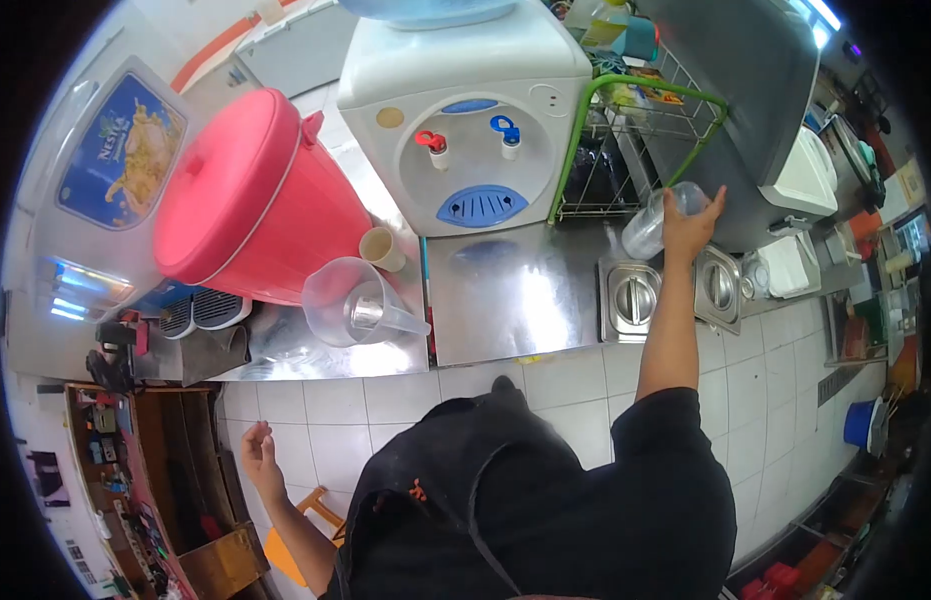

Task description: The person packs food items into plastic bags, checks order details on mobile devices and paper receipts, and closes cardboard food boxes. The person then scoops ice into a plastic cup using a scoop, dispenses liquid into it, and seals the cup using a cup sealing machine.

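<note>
My right hand [688, 228] reaches to the right side of the counter and grips a clear plastic cylinder [642, 236], which looks like a cup or a stack of cups. It is tilted just behind a lidded steel food pan [633, 300]. A second steel lid [718, 285] sits at an angle below my wrist. My left hand [258, 455] hangs in the air in front of the counter, fingers loosely bent and nothing in them. Nearest to it on the counter stand a clear plastic measuring jug [330, 290] and a beige cup [382, 249].
A white water dispenser [465, 70] with red and blue taps stands at the back. Left of it are a pink lidded bucket [285, 210] and a Nestlé machine [115, 150]. A green-edged wire rack [637, 85] and a grey appliance [755, 110] stand at right.
</note>
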A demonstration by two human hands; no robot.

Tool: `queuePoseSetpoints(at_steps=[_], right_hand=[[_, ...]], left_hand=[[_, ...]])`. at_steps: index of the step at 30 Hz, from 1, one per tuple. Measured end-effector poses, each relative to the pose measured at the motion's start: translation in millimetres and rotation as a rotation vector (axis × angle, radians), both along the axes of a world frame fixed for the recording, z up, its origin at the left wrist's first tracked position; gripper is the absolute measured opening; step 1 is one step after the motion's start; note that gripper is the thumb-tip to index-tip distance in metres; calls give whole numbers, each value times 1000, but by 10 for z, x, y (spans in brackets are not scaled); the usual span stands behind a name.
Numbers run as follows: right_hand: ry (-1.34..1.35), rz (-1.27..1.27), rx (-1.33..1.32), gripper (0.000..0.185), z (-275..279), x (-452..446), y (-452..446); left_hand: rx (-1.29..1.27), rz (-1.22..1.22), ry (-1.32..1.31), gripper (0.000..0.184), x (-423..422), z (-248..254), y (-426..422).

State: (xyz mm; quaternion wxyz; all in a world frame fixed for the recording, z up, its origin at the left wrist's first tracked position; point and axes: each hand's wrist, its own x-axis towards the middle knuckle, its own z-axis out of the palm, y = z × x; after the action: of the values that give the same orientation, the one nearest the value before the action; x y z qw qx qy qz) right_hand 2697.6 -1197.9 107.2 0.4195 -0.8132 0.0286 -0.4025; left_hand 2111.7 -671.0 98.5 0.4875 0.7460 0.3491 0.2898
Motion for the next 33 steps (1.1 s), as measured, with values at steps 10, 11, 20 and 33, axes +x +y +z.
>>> queuePoseSetpoints(at_steps=[10,11,20,33], right_hand=[[-176,-26,43,104,140,103,-82],[-317,134,345,100,201,39,3],[214,1728,1188,70,1027,-1932,2607],[-148,1147,-759,34,2420,-1364,6240]], left_hand=[[161,-196,124,30,1049,388,50],[159,-196,124,30,1173,481,-2],[280,-780,-299,111,2421,1290,-531],[-146,-643,-940,139,1787,1914,2060]])
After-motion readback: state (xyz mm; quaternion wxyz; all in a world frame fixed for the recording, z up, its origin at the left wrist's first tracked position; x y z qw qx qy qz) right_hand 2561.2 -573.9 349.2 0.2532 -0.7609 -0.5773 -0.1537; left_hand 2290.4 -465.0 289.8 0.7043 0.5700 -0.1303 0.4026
